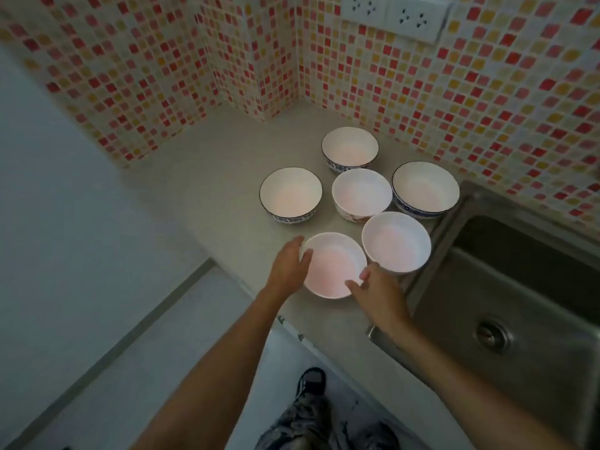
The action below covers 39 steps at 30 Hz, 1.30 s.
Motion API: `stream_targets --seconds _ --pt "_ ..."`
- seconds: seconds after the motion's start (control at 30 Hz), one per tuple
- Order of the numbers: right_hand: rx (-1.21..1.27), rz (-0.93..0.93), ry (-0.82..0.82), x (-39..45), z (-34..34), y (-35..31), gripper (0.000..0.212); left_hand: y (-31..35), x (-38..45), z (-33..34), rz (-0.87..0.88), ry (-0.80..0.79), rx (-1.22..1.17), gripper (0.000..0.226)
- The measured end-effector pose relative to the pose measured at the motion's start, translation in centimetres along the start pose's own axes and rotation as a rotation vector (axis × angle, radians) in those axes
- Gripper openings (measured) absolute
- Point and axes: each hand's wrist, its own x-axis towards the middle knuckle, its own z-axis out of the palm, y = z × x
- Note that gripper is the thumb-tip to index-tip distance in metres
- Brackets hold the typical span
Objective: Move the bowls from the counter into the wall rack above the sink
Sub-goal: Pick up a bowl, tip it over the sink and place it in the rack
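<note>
On the pale counter (207, 190), in the corner formed by two mosaic-tiled walls (168, 69), six empty bowls stand upright in a loose cluster, none stacked. Nearest the counter edge is a plain white bowl (334, 264), framed by both hands. Left hand (289, 264) curls around the bowl's left rim, thumb over the lip and fingers on the outer wall; right hand (378, 293) touches the near-right rim with thumb and forefinger spread. Both hands grasp this bowl, which appears to rest on the counter. A second plain white bowl (396, 241) sits just beside it, next to the sink (519, 319). Behind lie a floral-sided bowl (362, 193) at centre and three blue-patterned bowls: left (290, 193), rear (350, 148) and right (426, 187). Sockets (394, 14) are mounted on the wall above. A shoe (311, 381) shows on the floor below.
</note>
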Motion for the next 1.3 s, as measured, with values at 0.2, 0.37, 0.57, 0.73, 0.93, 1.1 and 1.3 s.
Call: stream_targets --seconds 0.2,0.37,0.57,0.73,0.93,1.1,1.3 --pt "0.331 0.244 0.024 0.8 2.1 0.3 0.042 -0.8 0.1 0.6 -0.073 -0.03 0.074 0.031" --pt "0.578 0.413 -0.124 1.6 2.5 -0.4 0.035 -0.2 -0.5 0.1 -0.103 -0.026 -0.045 0.031" --pt "0.738 0.343 -0.121 1.0 0.5 -2.4 0.046 2.9 -1.6 -2.9 -0.004 0.083 -0.347 0.034" --pt "0.872 0.33 0.029 0.1 -2.9 -1.7 0.044 7.0 -1.8 -2.8 0.098 0.025 -0.466 0.036" --pt "1.195 0.332 0.114 -2.0 -8.3 2.0 0.06 12.1 -2.4 2.2 0.156 -0.069 -0.538 0.034" --pt "1.395 0.338 0.114 -4.8 -12.4 7.7 0.062 17.2 -4.6 7.2 0.123 -0.214 -0.524 0.037" --pt "1.501 0.426 0.282 -8.5 -15.2 14.9 0.06 20.7 -7.2 13.7 0.232 -0.28 -0.481 0.035"
